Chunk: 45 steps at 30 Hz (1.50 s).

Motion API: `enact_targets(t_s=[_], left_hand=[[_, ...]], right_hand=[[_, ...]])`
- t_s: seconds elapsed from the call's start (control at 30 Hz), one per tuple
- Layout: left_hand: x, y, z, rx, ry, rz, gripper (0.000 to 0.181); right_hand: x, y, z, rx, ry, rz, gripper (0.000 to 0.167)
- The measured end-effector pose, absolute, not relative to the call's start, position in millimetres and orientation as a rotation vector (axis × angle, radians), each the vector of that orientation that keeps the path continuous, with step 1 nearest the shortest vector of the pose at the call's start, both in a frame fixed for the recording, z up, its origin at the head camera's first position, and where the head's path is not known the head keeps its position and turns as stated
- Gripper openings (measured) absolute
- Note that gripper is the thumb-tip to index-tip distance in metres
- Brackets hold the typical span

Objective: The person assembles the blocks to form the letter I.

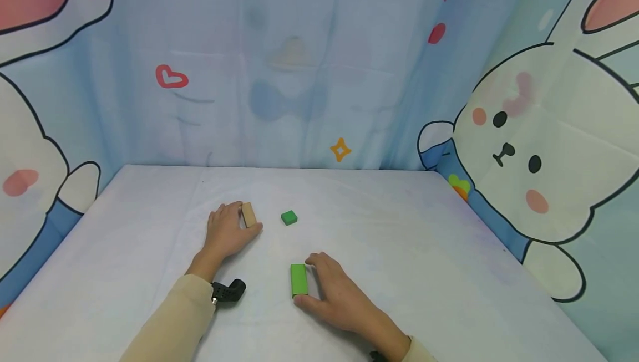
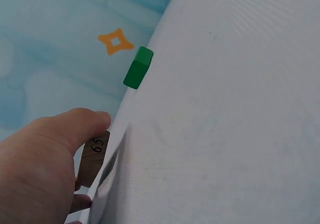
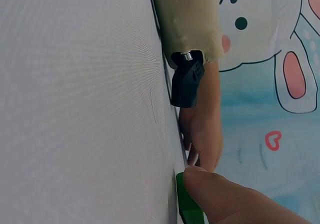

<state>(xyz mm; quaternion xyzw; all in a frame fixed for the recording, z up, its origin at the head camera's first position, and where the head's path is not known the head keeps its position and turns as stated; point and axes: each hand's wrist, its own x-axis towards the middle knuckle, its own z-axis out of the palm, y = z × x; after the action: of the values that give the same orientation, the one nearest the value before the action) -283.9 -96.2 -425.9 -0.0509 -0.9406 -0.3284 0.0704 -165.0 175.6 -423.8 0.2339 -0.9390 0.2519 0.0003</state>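
A natural wood block (image 1: 248, 215), with dark digits on one end in the left wrist view, is held lengthwise between the thumb and fingers of my left hand (image 1: 229, 232). My right hand (image 1: 341, 298) grips a light green rectangular block (image 1: 299, 280), its thumb at the near end and a fingertip by the far end. Part of this block and the right thumb (image 3: 220, 191) show low in the right wrist view. Between the hands and farther back lies a small dark green block (image 1: 289, 217), apart from both. It also appears in the left wrist view (image 2: 138, 68).
A white cloth (image 1: 399, 229) covers the table, its far edge meeting a blue curtain (image 1: 279, 107) printed with cartoon rabbits. A black wrist device (image 1: 231, 291) juts from the left sleeve, just above the cloth.
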Motion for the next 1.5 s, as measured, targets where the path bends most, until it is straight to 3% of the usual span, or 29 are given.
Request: enact_targets(t_s=[1.5], left_hand=[[-269,-94,-410,-0.177,-2.91,-1.11,0.084]], right_hand=[[-161,176,-420,0.751,-2.96,0.635,0.071]])
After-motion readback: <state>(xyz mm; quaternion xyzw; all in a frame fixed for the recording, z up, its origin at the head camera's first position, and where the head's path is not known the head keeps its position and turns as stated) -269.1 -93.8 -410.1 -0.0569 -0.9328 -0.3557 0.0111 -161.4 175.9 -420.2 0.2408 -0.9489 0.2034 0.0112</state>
